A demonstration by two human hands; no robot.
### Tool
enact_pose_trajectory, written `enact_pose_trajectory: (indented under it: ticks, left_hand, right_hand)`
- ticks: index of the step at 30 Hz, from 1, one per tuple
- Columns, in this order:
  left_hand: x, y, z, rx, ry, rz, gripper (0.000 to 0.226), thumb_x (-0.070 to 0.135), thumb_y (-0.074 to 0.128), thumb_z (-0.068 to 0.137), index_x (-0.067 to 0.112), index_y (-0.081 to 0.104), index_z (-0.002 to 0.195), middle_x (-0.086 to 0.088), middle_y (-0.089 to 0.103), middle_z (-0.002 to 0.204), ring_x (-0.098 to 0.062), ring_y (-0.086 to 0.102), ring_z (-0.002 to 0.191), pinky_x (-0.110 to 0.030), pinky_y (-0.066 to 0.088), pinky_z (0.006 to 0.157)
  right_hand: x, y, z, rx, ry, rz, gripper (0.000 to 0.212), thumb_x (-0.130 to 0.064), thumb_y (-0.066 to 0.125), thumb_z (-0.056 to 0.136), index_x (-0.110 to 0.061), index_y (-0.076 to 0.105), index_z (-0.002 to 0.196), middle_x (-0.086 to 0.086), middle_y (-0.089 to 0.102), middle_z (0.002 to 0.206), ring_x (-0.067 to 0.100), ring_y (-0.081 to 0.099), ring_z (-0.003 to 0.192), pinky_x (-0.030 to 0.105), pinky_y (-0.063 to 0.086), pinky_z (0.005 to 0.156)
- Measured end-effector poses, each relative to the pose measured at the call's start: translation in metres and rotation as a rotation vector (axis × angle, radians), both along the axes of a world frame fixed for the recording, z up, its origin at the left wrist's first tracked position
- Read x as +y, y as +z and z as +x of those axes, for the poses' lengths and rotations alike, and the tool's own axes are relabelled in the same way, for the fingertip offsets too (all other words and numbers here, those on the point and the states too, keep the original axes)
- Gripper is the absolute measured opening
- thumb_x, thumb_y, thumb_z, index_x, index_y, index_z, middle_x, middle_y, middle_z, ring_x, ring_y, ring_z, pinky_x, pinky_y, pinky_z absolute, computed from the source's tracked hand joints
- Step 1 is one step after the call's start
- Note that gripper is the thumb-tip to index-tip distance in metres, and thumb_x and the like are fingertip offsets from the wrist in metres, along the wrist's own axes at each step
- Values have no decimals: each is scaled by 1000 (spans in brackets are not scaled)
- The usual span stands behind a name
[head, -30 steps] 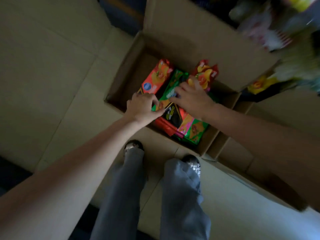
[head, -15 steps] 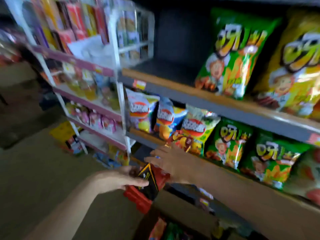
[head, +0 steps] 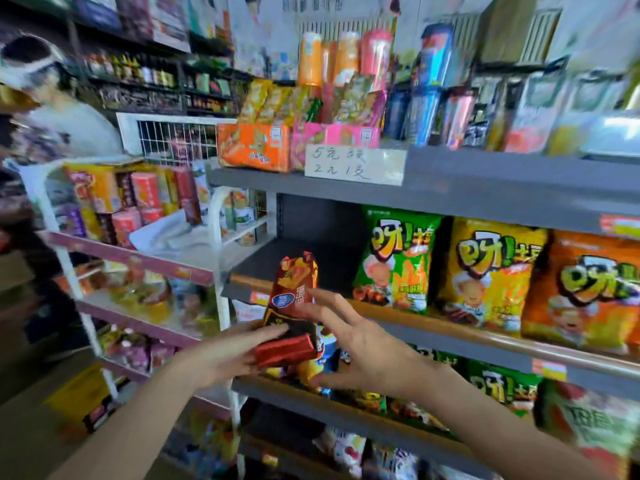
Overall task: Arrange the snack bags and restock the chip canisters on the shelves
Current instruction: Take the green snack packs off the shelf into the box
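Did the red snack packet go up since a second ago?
Yes. The red snack packet left the floor box and now stands level with the shelf holding the green chip bag.

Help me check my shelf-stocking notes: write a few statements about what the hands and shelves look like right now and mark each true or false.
1. The left hand holds dark red snack packs from below. True.
2. The right hand is clenched in a fist. False: its fingers are spread beside the packs.
3. The shelf spot left of the green chip bag is bare. True.
4. Chip canisters stand on the lowest shelf. False: they stand on the top shelf, behind the orange display box.
5. A handwritten price sign hangs on the top shelf's edge. True.
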State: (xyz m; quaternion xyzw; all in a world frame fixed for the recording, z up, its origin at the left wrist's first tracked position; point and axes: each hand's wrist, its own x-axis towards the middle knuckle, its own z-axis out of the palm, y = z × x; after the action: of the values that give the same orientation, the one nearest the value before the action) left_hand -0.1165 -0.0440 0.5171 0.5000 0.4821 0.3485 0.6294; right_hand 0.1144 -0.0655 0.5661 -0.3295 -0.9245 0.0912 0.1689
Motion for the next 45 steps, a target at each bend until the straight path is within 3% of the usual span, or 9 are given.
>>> enact_pose_trajectory:
  ticks: [3,9,15,19,22,29,35,41,45]
  left_hand:
    - [8,24,19,29,36,4,56,41,76,60,16,62,108,-10,69,96,-20,61,87,-27,45,71]
    - [53,39,21,-2,148,-71,23,39,60,78,16,57,83,-4,55,64,-13,49,58,-22,41,57]
    - [105,38,10,59,323,-45,33,44,49,90,13,58,93,-13,63,82,-19,56,66,-27,44,60]
    - [142,30,-25,334,477,204,39,44,42,95,13,60,111,-14,64,107,-29,60,101,-36,46,88]
    - [157,27,-60,652,464,479,25,19,47,96,4,57,113,-18,60,110,-30,55,102,-27,34,74]
    - [188,1,-113,757,365,712,11,5,57,87,5,57,97,-14,63,94,-31,59,88,-29,38,71]
    - [159,-38,-109,577,450,1012,20,-6,52,79,0,53,97,-10,49,95,-24,52,86,-21,35,75]
    - [99,-143,-45,706,-89,1080,30,20,39,74,7,57,95,-14,57,95,-28,48,93,-38,36,79]
    - [53,-255,-7,886,-525,739,29,14,49,83,6,57,110,-12,54,112,-34,49,105,-40,38,82]
  right_hand:
    - [17,-8,-15,20,-101,60,73,-40,66,83,-34,24,142,-11,7,151,29,54,113,44,49,87]
    - [56,-13,-33,135,-242,189,48,-17,61,88,-10,45,132,4,40,139,35,61,97,46,51,83]
    - [113,-18,-65,268,-355,160,30,-5,57,87,-5,53,118,9,52,120,38,60,95,49,49,83]
    - [154,-20,-110,254,-435,160,28,1,55,85,-3,52,112,12,52,114,41,59,90,49,49,80]
    - [178,-21,-145,120,-526,197,34,1,53,87,-3,49,120,12,49,122,42,58,95,44,45,80]
    - [206,-31,-200,-165,-605,186,29,4,43,90,2,49,118,18,47,126,41,57,100,45,42,78]
    - [175,-54,-181,245,-573,426,27,-17,46,90,-1,68,95,11,67,99,29,66,85,37,57,61]
    - [97,-159,-121,207,-720,300,28,-10,41,88,1,66,94,16,64,100,34,63,87,39,55,61]
    - [28,-288,-76,-88,-860,-191,35,-3,46,84,0,56,117,23,43,133,42,46,117,47,49,84]
